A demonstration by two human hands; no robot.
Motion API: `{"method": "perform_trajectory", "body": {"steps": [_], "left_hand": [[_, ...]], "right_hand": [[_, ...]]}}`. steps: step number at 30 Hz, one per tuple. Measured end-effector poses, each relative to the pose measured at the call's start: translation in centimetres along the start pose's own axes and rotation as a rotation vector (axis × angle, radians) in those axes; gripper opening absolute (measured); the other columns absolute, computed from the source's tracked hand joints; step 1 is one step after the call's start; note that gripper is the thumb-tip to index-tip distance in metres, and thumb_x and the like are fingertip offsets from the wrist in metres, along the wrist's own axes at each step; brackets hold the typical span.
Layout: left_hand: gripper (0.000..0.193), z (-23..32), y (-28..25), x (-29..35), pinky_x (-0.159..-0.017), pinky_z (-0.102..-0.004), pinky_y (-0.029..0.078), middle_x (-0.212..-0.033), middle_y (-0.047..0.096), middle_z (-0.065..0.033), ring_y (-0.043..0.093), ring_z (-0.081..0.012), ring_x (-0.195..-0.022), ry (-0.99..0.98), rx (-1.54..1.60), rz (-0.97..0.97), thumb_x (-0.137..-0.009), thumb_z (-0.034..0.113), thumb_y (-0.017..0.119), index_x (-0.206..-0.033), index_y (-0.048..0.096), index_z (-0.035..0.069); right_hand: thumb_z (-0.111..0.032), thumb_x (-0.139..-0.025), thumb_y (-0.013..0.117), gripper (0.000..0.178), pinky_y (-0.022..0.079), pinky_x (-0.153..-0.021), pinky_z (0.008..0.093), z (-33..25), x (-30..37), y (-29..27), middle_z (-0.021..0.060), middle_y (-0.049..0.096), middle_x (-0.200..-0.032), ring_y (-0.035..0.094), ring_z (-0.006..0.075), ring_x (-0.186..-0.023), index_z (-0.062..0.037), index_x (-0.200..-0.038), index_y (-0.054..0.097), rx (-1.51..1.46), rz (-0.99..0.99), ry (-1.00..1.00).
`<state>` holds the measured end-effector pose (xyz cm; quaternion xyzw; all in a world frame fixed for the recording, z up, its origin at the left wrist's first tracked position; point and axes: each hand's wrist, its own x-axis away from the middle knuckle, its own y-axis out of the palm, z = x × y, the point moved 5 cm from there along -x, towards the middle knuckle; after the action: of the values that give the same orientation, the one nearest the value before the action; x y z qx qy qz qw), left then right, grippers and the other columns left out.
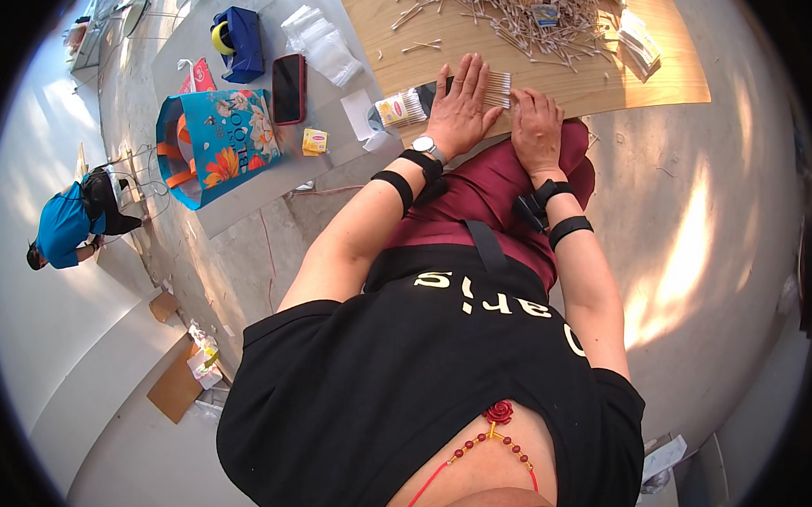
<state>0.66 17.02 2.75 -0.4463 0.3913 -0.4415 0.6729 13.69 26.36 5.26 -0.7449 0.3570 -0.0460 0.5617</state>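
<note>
My left hand (465,108) lies flat, fingers stretched out, across a row of cotton swabs (499,89) at the near edge of the wooden board. Swab ends show on both sides of it, and a dark strip lies partly under it. Beside its left edge rests a yellow-and-white labelled pack (392,111), next to more swab ends. My right hand (537,124) is at the row's right end, its fingers bent and side by side, with the tips close to the swab ends. Nothing shows in its grasp; the palm is hidden.
A heap of loose cotton swabs (530,16) covers the board's far part, with a clear pack (640,43) at its right. Left are plastic bags (322,47), a phone (288,88), a blue tape dispenser (241,47), a floral bag (217,144) and a small yellow pack (315,142). Another person (72,219) bends far left.
</note>
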Motion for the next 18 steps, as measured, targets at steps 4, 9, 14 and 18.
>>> {"method": "perform_trajectory", "body": {"steps": [4,9,14,18], "left_hand": [[0.084,0.02,-0.02,-0.01,-0.130,-0.0556,0.003,-0.176,0.018,-0.0195,0.009,-0.0309,-0.165,0.000,-0.007,0.002,-0.107,0.055,0.045,-0.166,0.025,-0.002],[0.084,-0.02,0.02,-0.04,-0.130,-0.0557,0.003,-0.176,0.019,-0.0195,0.009,-0.0308,-0.165,-0.001,-0.009,0.000,-0.107,0.055,0.045,-0.166,0.025,-0.002],[0.084,-0.03,0.04,-0.02,-0.130,-0.0559,0.003,-0.176,0.018,-0.0196,0.009,-0.0309,-0.165,0.000,0.003,0.001,-0.107,0.055,0.046,-0.166,0.025,-0.002],[0.084,-0.14,0.15,0.06,-0.130,-0.0559,0.003,-0.176,0.019,-0.0194,0.010,-0.0313,-0.165,-0.003,-0.006,-0.002,-0.107,0.055,0.046,-0.166,0.025,-0.002]], "right_hand": [[-0.017,-0.097,0.063,0.030,0.042,-0.102,0.0426,0.05,-0.06,0.09,0.0045,0.065,-0.122,0.059,0.0260,-0.116,-0.0158,-0.127,0.068,-0.010,0.000,0.001],[-0.017,-0.097,0.063,0.027,0.042,-0.102,0.0426,0.06,-0.09,0.09,0.0041,0.065,-0.122,0.059,0.0257,-0.116,-0.0154,-0.124,0.067,-0.013,-0.010,-0.001],[-0.018,-0.098,0.063,0.026,0.042,-0.102,0.0426,0.22,-0.10,0.32,0.0042,0.065,-0.122,0.059,0.0255,-0.117,-0.0150,-0.124,0.066,-0.008,0.006,0.020],[-0.019,-0.098,0.065,0.025,0.044,-0.099,0.0416,0.28,-0.27,0.34,0.0032,0.066,-0.121,0.061,0.0252,-0.115,-0.0153,-0.122,0.067,-0.023,0.041,0.040]]}}
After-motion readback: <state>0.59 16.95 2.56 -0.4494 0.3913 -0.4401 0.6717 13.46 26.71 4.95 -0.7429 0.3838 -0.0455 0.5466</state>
